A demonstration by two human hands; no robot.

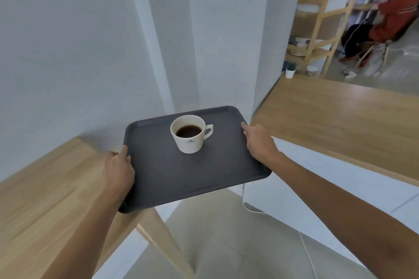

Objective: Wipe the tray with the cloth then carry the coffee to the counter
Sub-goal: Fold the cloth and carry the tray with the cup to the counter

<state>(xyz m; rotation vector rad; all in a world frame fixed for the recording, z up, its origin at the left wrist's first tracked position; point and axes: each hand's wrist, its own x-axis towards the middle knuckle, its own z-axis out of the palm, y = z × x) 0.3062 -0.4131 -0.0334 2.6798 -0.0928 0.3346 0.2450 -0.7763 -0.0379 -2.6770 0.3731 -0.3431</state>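
Note:
A dark grey tray (172, 179) is held in the air in front of me, over the gap between two wooden surfaces. A white cup of black coffee (190, 133) stands upright on the tray's far half, handle to the right. My left hand (118, 170) grips the tray's left edge with the thumb on top. My right hand (258, 140) holds the tray's right edge, fingers along the rim. No cloth is in view.
A wooden table (45, 199) lies at the lower left. A wooden counter (340, 115) runs to the right, with a small potted plant (290, 70) at its far end. A white cable (303, 244) trails across the floor. A person in red (390, 20) sits near wooden shelves beyond.

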